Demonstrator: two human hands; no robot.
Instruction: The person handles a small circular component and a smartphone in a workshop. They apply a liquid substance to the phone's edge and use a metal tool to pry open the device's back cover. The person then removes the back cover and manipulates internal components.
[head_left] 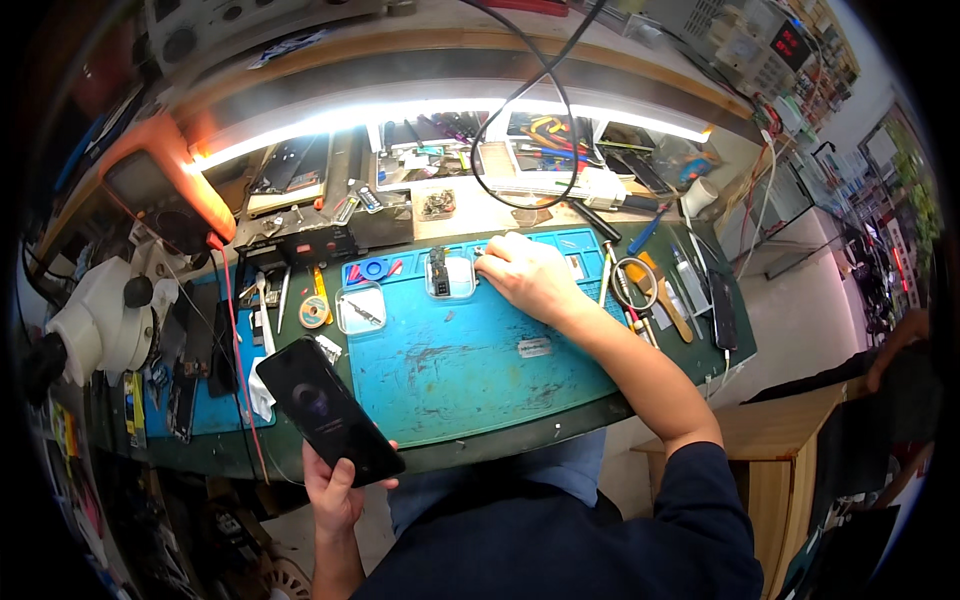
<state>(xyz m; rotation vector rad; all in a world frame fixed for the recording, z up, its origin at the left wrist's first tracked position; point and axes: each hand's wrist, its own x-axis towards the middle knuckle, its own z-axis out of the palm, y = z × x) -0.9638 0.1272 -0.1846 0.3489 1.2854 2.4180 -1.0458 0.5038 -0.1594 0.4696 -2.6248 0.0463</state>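
Nearest the body, the left hand (338, 490) is turned palm up, its forearm rising from the lower edge. It is closed round the lower end of a black, glass-fronted smartphone (330, 410), thumb laid along the front, and the phone tilts up and away over the edge of the dark green workbench (500, 442).

Beyond that grip and to its right lies a scuffed bright-blue work mat (480, 370). The right arm comes in across its right side, elbow bent outward, and the right hand (528, 278) reaches the mat's far edge, knuckles up, fingertips drawn together and pointing down; whether anything is between them cannot be told. Just left of those fingertips stands a clear square plastic box (462, 284) with a dark part in it. To their right lies a flat brown stick (668, 300).

Farther off, beyond both hands, a bright white light strip (420, 112) spans the bench under a wooden shelf (400, 48). An orange-cased meter (208, 195) leans far left; pale flooring shows at the right.
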